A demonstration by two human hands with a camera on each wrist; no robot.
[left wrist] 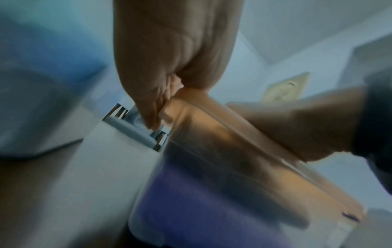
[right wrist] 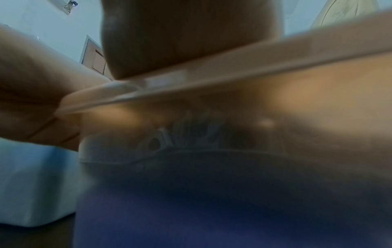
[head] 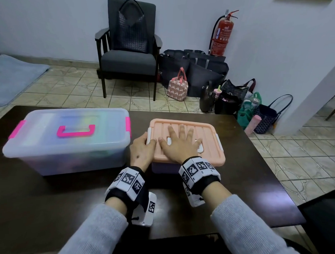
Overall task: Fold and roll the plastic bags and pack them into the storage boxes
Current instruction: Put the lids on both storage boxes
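My head view: dim, even indoor light, soft glare patch on the dark glossy wooden table point(head: 263, 194), edges bowed. Both my wrist views: heavily blurred, murky, close surfaces out of focus.

Office-type room w/ armchair point(head: 128, 47), wall fire extinguisher point(head: 222, 32), tiled floor point(head: 69, 89).

A glossy dark table point(head: 246, 177) is seen under two plastic boxes, the larger box point(head: 67, 153) frosted and translucent with smooth pink clips, the smaller box point(head: 161, 168) capped by a ribbed, matt peach lid point(head: 209, 153), while ribbed grey knit sleeves point(head: 250, 234) are worn.
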